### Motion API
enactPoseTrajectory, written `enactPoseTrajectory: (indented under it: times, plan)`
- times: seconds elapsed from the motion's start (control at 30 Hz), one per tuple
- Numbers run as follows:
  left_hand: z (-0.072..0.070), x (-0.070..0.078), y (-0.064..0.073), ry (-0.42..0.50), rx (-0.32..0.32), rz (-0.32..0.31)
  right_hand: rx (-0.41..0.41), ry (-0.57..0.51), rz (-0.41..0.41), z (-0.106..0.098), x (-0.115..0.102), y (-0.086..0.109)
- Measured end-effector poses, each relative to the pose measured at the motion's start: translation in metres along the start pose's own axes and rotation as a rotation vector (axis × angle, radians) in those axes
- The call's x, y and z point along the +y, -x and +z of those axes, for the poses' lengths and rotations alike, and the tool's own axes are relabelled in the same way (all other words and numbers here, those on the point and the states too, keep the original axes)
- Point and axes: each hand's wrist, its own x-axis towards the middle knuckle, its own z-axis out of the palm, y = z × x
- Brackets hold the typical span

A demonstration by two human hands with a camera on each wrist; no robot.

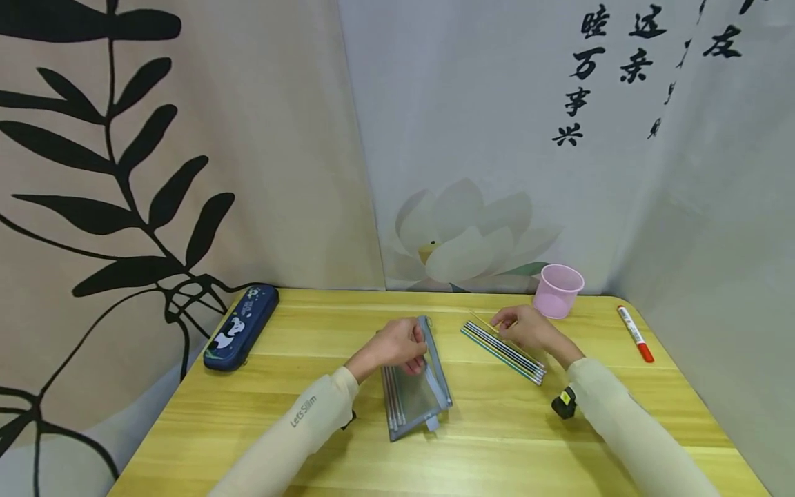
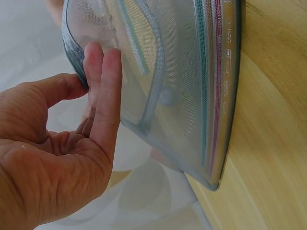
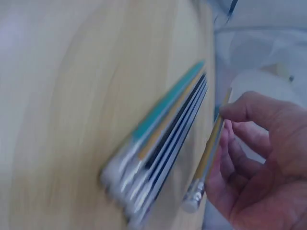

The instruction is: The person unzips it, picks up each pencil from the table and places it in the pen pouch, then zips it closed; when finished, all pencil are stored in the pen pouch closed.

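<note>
My left hand (image 1: 397, 345) pinches the upper edge of a grey-blue zip mesh pouch (image 1: 419, 397) between thumb and fingers, holding that side raised. Through the mesh in the left wrist view, several coloured pencils (image 2: 204, 96) lie along the pouch's far side. My right hand (image 1: 526, 327) holds a yellow pencil (image 3: 209, 155) between thumb and fingers, its white eraser end pointing down. Beside it on the table lies a row of several pencils (image 1: 499, 350), green, yellow and dark striped, with metal ferrules and pale erasers. The right wrist view is somewhat blurred.
A dark blue panda pencil case (image 1: 242, 328) lies at the table's left edge. At the back right stands a pink cup (image 1: 557, 293), behind my right hand. A red-and-white marker (image 1: 636, 334) lies near the right edge. Printed curtains border the wooden table (image 1: 310, 414).
</note>
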Motion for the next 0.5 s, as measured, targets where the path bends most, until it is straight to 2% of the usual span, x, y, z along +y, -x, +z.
enactPoseTrajectory:
  times: [0.37,0.5]
  plan:
    - [0.000,0.001,-0.003,-0.009,0.007,0.014,-0.139,-0.444,0.152,0.026,-0.049,0.013]
    - [0.001,0.002,-0.002,-0.005,0.005,0.017,-0.200,-0.545,0.209,0.045,-0.061,0.018]
